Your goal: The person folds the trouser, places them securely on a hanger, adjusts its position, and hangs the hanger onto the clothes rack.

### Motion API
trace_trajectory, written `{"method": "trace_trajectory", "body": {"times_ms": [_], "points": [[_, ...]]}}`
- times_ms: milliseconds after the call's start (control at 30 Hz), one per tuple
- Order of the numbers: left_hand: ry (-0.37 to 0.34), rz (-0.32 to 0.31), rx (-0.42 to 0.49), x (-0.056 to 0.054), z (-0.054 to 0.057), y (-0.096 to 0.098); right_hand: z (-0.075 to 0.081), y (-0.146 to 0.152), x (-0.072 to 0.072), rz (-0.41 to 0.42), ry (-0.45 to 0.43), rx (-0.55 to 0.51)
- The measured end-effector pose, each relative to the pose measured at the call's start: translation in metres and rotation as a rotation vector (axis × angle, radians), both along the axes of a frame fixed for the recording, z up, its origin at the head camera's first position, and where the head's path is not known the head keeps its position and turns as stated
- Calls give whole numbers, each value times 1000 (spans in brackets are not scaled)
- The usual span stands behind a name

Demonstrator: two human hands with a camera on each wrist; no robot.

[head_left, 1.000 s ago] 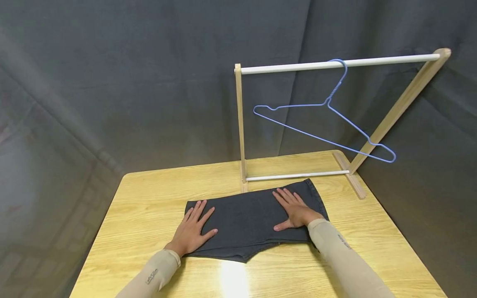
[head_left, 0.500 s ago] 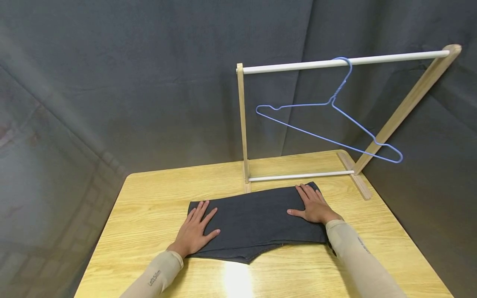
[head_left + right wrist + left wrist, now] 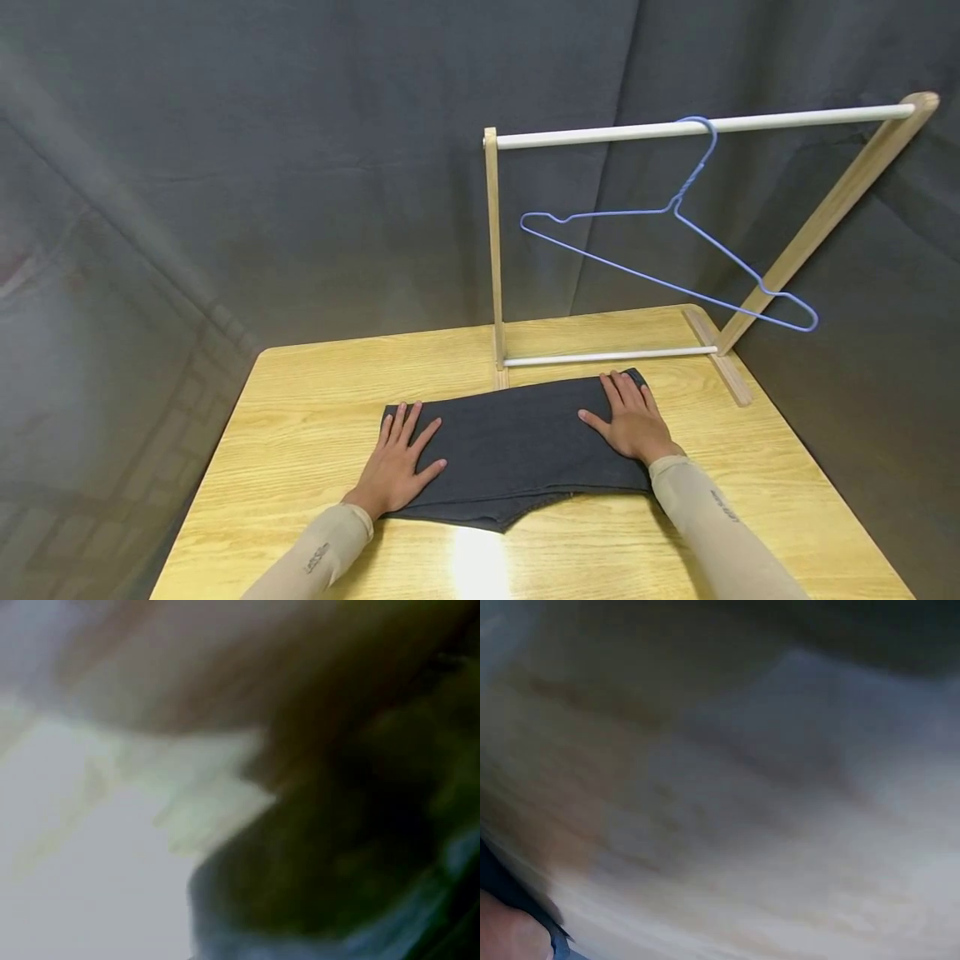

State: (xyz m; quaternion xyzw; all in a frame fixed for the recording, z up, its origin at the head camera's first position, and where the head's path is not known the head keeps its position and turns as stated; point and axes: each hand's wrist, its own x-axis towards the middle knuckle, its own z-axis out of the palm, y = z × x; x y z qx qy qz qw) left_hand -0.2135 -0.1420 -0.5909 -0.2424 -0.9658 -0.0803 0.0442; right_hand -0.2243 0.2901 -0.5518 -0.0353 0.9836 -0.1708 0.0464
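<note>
Dark folded pants (image 3: 510, 442) lie flat on the wooden table, their crotch edge jutting toward the near side. On their left end rests my left hand (image 3: 397, 467), palm down with fingers spread. My right hand (image 3: 633, 421) lies flat across the right end, fingertips right at the far edge of the cloth and thumb pointing inward. Both wrists wear beige sleeves. The left wrist view is mostly blurred, with a fingertip (image 3: 514, 934) beside dark cloth in the lower left corner. The right wrist view is too blurred to show details.
Behind the pants stands a wooden rack with a white top rail (image 3: 600, 136) and a white lower bar (image 3: 607, 357). A blue hanger (image 3: 637, 271) hangs from the rail. Grey curtains (image 3: 300, 167) surround the table (image 3: 315, 392).
My right hand has slid outward to the right end of the pants and smoothed the cloth there. The left hand stays on the left end. The head view has shifted slightly.
</note>
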Motion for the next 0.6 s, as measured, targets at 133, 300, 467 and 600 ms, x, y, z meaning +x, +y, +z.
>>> {"method": "trace_trajectory", "body": {"times_ms": [133, 300, 467, 600], "points": [[-1, -9, -15, -1, -1, 1, 2, 1, -3, 7, -1, 6], [-15, -41, -35, -5, -1, 3, 1, 4, -5, 4, 5, 1], [0, -28, -106, -10, 3, 0, -2, 2, -3, 1, 32, -27], [-13, -41, -102, -10, 4, -1, -3, 1, 0, 4, 31, -36]]}}
